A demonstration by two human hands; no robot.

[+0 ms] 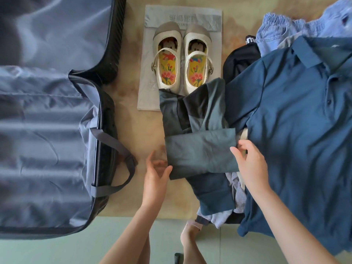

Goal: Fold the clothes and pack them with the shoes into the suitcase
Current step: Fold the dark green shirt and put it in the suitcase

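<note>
From my remote seat, the biggest thing in view is one open suitcase (47,130) filling the left side, its grey lining facing up and one grey strap (118,149) looping over its edge. On the right lies one dark blue polo shirt (297,115), spread flat over a heap of other clothes, of which I count three: a light blue denim piece (285,29), a black garment (240,60) and a striped cloth (239,189). At centre sits one grey-green garment (200,149), partly folded, just beside the suitcase and not in it. Above it two cream shoes (194,38) stand side by side on one grey bag (182,16), their heels touching the garment. My two hands flank the fold: the left hand (158,174) is loosely spread, thumb against the lower left corner, and the right hand (249,164) pinches the right edge.
</note>
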